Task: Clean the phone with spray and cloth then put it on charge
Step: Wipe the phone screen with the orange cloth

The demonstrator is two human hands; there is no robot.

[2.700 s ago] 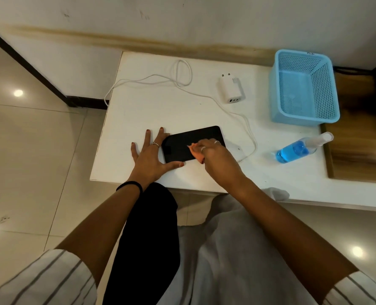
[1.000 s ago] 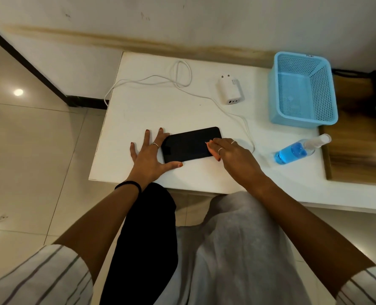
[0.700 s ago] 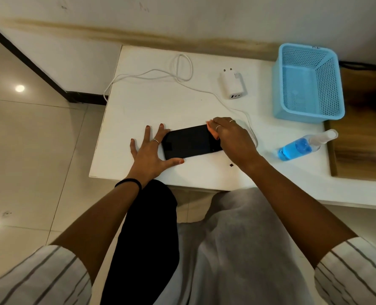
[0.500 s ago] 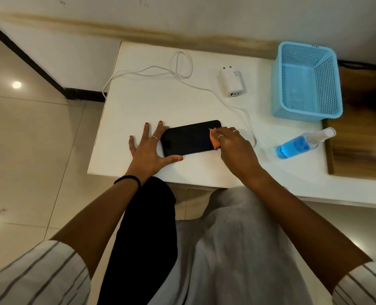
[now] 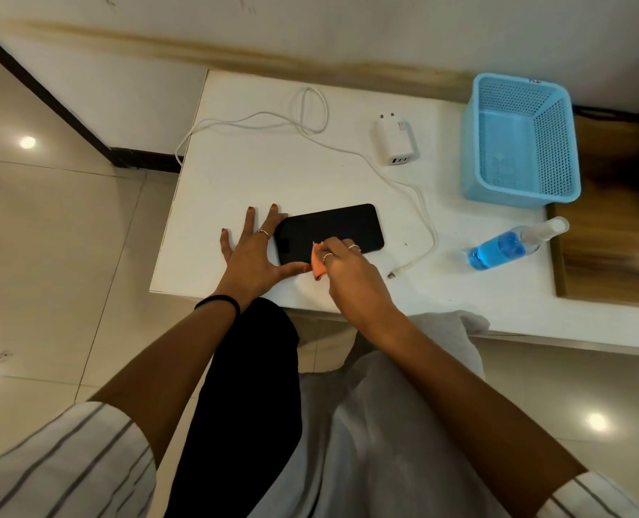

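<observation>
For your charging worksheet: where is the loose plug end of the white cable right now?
In the head view the white cable's plug end lies on the white table, right of the right hand, between black phone and blue spray bottle.

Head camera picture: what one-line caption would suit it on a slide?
Left hand steadies a black phone on a white table while the right hand wipes it with an orange cloth.

glossy black phone (image 5: 329, 231), soft orange cloth (image 5: 318, 265), perforated plastic basket (image 5: 519, 143), smooth white table (image 5: 273, 173)
</observation>
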